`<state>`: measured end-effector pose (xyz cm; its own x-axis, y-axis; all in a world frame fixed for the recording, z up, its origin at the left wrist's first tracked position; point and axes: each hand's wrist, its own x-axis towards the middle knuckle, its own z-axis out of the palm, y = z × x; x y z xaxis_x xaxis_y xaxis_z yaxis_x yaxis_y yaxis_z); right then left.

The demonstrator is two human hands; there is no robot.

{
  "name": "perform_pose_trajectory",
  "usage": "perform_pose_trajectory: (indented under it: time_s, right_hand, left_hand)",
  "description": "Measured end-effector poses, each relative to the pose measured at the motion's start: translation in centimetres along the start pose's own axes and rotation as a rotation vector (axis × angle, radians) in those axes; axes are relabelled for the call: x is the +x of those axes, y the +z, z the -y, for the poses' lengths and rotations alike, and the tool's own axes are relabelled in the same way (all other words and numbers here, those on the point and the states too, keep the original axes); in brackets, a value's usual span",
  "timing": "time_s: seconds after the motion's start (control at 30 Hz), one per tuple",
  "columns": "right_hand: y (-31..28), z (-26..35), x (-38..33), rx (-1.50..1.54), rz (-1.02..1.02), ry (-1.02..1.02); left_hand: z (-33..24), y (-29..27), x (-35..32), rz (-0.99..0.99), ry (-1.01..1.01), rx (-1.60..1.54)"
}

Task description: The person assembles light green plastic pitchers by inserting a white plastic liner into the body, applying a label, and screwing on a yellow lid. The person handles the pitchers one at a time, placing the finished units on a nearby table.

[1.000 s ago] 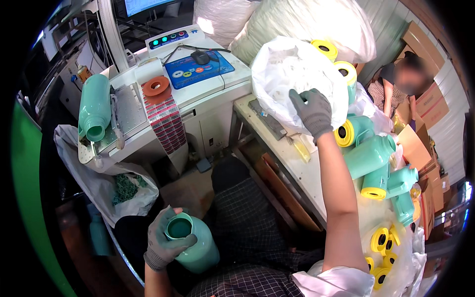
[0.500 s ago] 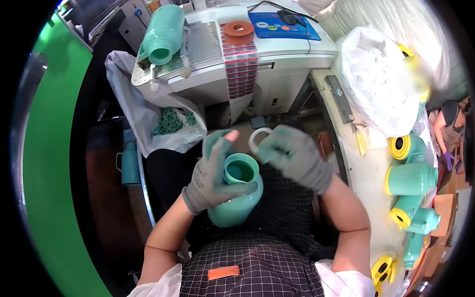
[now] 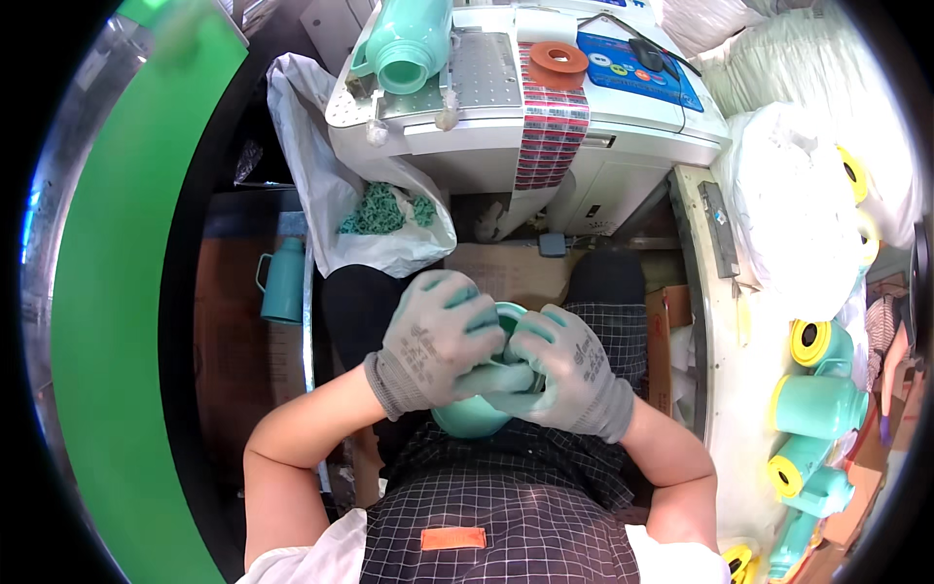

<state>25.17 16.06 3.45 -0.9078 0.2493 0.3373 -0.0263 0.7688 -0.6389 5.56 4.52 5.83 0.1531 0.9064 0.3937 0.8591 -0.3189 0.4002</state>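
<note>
Between my knees a turquoise jug shell (image 3: 471, 419) rests in my lap, its round mouth partly covered by my gloved hands. My left hand (image 3: 443, 343), in a grey glove, wraps round the left side of the neck, with fingers bent over the rim. On the other side my right hand (image 3: 567, 375), gloved alike, closes round the neck and curls its fingertips into the mouth. No white ring shows now; the fingers hide whatever is inside the rim.
Ahead, a white machine bench (image 3: 467, 122) carries another turquoise jug (image 3: 409, 44), an orange tape roll (image 3: 557, 65) and a mouse (image 3: 646, 54). A bag (image 3: 321, 195) of turquoise scraps stands before it. Right, a worktop (image 3: 732, 428) holds a white bag (image 3: 793, 214) and several yellow-trimmed jugs (image 3: 819, 404).
My right hand has brought the white ring left to the jug mouth, where it is out of sight. My left hand has closed over the rim. The view has shifted.
</note>
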Motion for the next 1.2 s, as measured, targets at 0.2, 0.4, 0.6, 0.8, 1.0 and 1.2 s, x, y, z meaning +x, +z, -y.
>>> perform_pose_trajectory:
  time_s: [0.2, 0.4, 0.6, 0.8, 1.0, 1.2]
  right_hand:
    - [2.4, 1.5, 0.6, -0.158, -0.191, -0.002]
    - [2.0, 1.2, 0.2, -0.297, -0.215, -0.051]
    - [2.0, 0.8, 0.3, -0.279, -0.221, -0.057]
    - [1.7, 0.4, -0.2, -0.18, -0.252, -0.086]
    - [1.4, 0.3, -1.7, -0.119, -0.36, -0.089]
    - [-0.2, -0.8, -13.0, -0.017, -0.479, 0.254]
  left_hand:
    - [-0.6, -1.7, 1.4, 0.241, -0.131, 0.287]
    - [-0.2, -2.9, 4.9, 0.419, 0.138, 0.505]
    - [0.9, -2.6, 6.2, 0.496, 0.117, 0.457]
    - [1.7, -1.6, 6.0, 0.658, -0.029, 0.224]
    - [0.7, -1.1, 7.1, 0.552, -0.266, -0.152]
    - [1.6, 8.2, -3.7, 0.147, -0.286, -0.464]
